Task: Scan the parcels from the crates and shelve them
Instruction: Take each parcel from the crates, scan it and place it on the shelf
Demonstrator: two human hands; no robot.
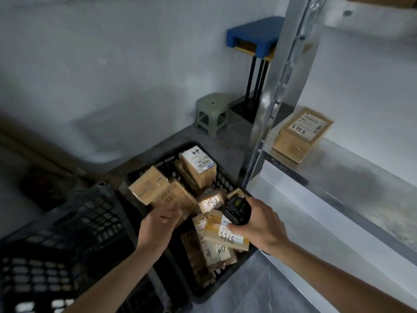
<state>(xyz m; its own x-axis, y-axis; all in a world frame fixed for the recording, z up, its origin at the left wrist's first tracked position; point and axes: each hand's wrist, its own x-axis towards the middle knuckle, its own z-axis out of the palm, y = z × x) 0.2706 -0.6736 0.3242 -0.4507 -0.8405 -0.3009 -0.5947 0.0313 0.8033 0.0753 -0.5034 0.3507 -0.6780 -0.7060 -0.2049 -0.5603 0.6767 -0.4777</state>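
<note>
Holding a black handheld scanner (237, 210) together with a flat parcel (225, 236): right hand (259, 224), fingers curled round the scanner body, thumb tip pressed on the parcel's white label; handwritten digits on that label legible only in part. Scanner and parcel above the near right corner of the black crate (171, 154); scanner screen too dark to read.

Reaching over the crate's left side: left hand (159, 222), fingers loosely spread and blurred, nothing visibly gripped; contact with the cartons beneath not determinable.

Filling the crate: a jumble of taped brown parcels (171, 195), some upright, some tilted, lower ones hidden under the pile; one upright carton (198, 164) at the far end, printed label unreadable.

Lying to the left, partly cut off by the frame edge: second black crate (67, 240), contents not discernible.

Resting on the metal shelf (338, 177) at right, behind the upright post (273, 105): shelved parcel (302, 134), label marked with handwritten digits.

Standing against the back wall: pale green stool (211, 114); blue-topped stand (255, 37), partly hidden by the post.
</note>
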